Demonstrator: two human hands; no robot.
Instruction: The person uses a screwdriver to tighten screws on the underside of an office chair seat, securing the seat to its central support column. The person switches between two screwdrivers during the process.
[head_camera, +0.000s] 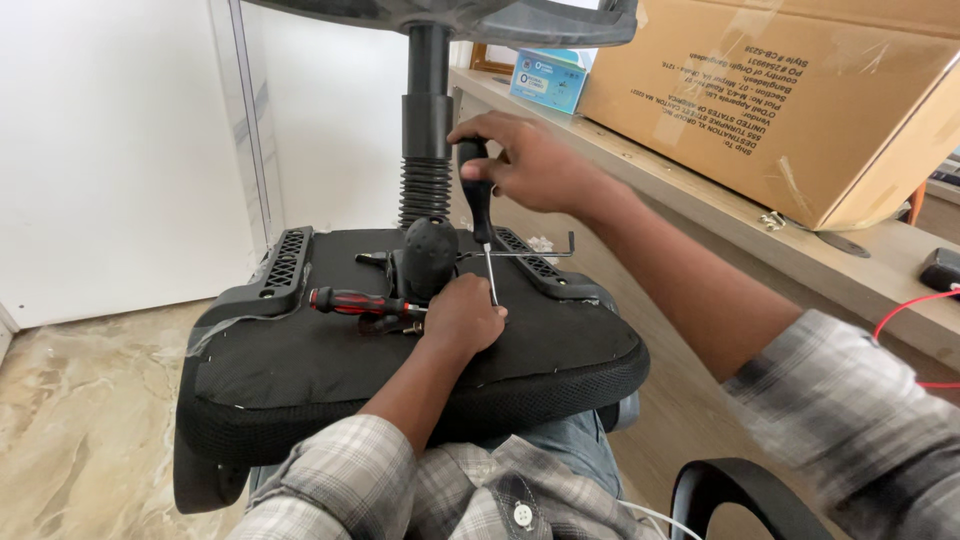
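An upturned black office chair seat (300, 370) rests on my lap, its gas column (426, 130) rising from the black mechanism (428, 258). My right hand (535, 165) grips the black and red handle of an upright screwdriver (480, 205), whose shaft points down at the seat underside. My left hand (462, 318) is closed around the lower end of the shaft, steadying the tip against the seat. A second red and black screwdriver (360, 302) lies flat on the seat just left of that hand. A metal hex key (535, 252) lies behind the mechanism.
A large cardboard box (780, 90) and a small blue box (548, 78) sit on a wooden shelf (700, 200) at the right. A white wall panel (120, 150) stands at the left above a marbled floor (80, 420). A black armrest (740, 490) curves at lower right.
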